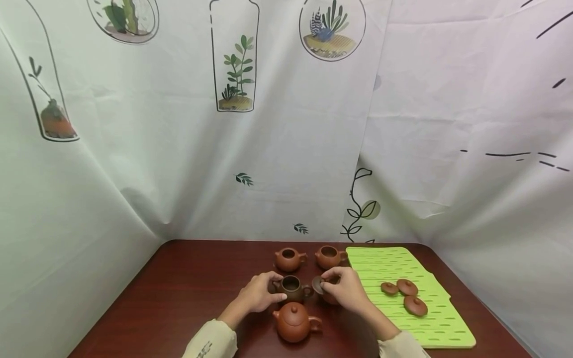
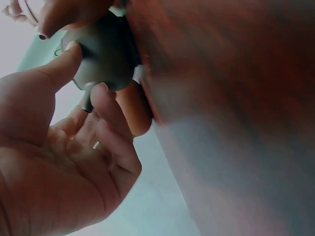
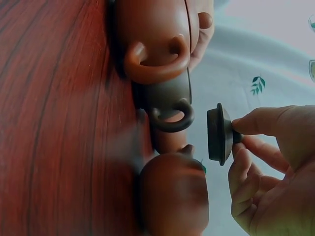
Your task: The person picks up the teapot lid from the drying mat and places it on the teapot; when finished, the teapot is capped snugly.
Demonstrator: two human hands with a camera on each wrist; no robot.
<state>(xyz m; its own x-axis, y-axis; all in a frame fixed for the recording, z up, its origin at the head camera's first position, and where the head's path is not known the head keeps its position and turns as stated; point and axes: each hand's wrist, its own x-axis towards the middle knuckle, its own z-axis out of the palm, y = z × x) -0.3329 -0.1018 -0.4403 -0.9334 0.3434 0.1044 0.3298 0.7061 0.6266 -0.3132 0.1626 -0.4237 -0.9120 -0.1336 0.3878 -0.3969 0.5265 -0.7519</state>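
My left hand (image 1: 259,293) holds a dark brown, lidless teapot (image 1: 294,297) by its left side, thumb on the body and a fingertip beside the spout. Between thumb and fingers, my right hand (image 1: 348,289) pinches a dark teapot lid (image 3: 221,134) by its knob. The lid is held on edge in the right wrist view, apart from the dark teapot's handle. Partly hidden beneath the right hand stands a reddish-brown teapot (image 3: 173,194). Nearest me, in front of the dark pot, sits a reddish teapot (image 1: 293,325) with its lid on.
Two lidless reddish teapots, one at back left (image 1: 288,263) and another at back right (image 1: 329,261), stand behind the hands. To the right, a green slotted mat (image 1: 434,328) carries three brown lids (image 1: 415,306). A printed white curtain (image 1: 286,149) surrounds the dark red table (image 1: 147,303).
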